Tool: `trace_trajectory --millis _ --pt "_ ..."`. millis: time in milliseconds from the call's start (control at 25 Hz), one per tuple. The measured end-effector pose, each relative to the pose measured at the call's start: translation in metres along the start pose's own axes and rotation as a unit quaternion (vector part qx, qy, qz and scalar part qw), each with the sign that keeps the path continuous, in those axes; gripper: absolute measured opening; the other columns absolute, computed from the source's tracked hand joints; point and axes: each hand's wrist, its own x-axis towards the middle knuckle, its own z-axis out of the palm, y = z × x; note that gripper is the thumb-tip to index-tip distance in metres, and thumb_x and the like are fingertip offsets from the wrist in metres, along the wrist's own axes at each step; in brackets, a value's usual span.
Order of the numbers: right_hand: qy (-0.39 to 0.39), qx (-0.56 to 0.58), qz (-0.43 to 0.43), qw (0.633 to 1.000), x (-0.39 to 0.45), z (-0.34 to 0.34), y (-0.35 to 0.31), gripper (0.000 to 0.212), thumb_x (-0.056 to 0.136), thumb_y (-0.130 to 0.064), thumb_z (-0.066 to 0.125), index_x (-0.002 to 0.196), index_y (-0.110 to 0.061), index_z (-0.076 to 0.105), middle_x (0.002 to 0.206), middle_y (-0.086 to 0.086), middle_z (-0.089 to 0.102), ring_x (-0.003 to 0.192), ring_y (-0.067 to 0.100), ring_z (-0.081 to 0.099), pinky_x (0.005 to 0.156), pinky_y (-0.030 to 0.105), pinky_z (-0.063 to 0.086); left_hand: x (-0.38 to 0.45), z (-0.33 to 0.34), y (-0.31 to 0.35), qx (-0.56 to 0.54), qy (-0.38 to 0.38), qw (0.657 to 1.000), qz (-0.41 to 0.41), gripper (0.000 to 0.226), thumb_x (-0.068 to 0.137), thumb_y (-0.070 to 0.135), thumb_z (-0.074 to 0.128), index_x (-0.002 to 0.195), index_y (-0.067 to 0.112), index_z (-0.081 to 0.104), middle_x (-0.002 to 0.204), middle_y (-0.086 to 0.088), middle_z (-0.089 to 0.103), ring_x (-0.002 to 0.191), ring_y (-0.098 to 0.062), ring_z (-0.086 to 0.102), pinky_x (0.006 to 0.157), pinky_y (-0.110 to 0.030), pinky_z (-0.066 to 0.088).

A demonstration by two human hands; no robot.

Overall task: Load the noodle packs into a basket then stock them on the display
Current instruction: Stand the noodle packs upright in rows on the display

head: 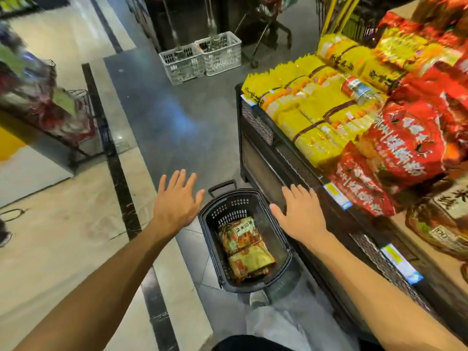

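A black plastic basket (pixel 211 221) stands on the floor beside the display stand (pixel 263 153). Inside it lie noodle packs (pixel 244 247) in yellow, orange and green wrappers. My left hand (pixel 177 201) hovers just left of the basket's rim, fingers straight and spread, holding nothing. My right hand (pixel 301 211) is stretched out flat over the basket's right side, near the display's front edge, also holding nothing. On the display lie rows of yellow packs (pixel 311 110) and red packs (pixel 407 145).
Two white crates (pixel 202 59) stand on the floor ahead, with a shopping cart (pixel 266 29) behind them. A rack of goods (pixel 43 105) stands at the left. Price tags (pixel 338 195) line the display's edge. My shoe (pixel 258 298) is right behind the basket.
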Motion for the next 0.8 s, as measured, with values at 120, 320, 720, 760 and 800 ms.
trace_trajectory --millis 120,320,720,760,800 --pt "-0.008 -0.004 0.024 1.0 0.018 0.015 -0.002 0.075 0.096 -0.059 0.027 0.145 -0.007 0.052 0.147 0.017 0.054 0.141 0.034 0.045 0.119 0.054 0.03 0.034 0.013 -0.002 0.037 -0.006 0.999 0.008 0.066 0.104 0.057 0.019 0.16 0.023 0.021 0.168 -0.008 0.017 0.156 -0.025 0.011 0.126 -0.05 0.003" --pt "-0.042 -0.005 0.091 0.995 0.03 0.052 -0.008 0.074 0.096 -0.056 0.028 0.143 -0.005 0.054 0.149 0.021 0.052 0.144 0.035 0.043 0.121 0.054 0.025 0.087 0.047 -0.001 0.096 -0.04 0.99 0.093 0.069 0.103 0.057 0.012 0.161 0.021 0.018 0.169 -0.009 0.016 0.156 -0.028 0.01 0.126 -0.05 0.003" --pt "-0.149 0.042 0.278 0.948 0.009 0.206 -0.063 0.068 0.093 -0.049 0.044 0.139 0.0 0.057 0.145 0.025 0.053 0.14 0.039 0.046 0.12 0.052 0.024 0.147 0.19 0.005 0.156 -0.172 0.927 0.294 0.07 0.102 0.056 0.007 0.162 0.019 0.007 0.17 -0.01 0.007 0.157 -0.028 0.003 0.125 -0.051 -0.001" --pt "-0.177 0.059 0.289 0.939 0.009 0.24 -0.07 0.07 0.091 -0.048 0.046 0.139 0.001 0.057 0.145 0.026 0.053 0.14 0.04 0.046 0.12 0.052 0.022 0.152 0.219 0.013 0.166 -0.182 0.915 0.319 0.07 0.103 0.056 0.007 0.162 0.019 0.004 0.17 -0.01 0.005 0.157 -0.027 0.002 0.124 -0.05 -0.002" --pt "-0.186 0.07 0.295 0.935 0.008 0.242 -0.075 0.07 0.089 -0.048 0.048 0.139 0.001 0.058 0.145 0.026 0.053 0.14 0.04 0.046 0.12 0.051 0.02 0.15 0.22 0.014 0.16 -0.181 0.917 0.318 0.07 0.103 0.056 0.007 0.162 0.019 0.003 0.17 -0.009 0.003 0.157 -0.026 0.0 0.124 -0.048 -0.003"
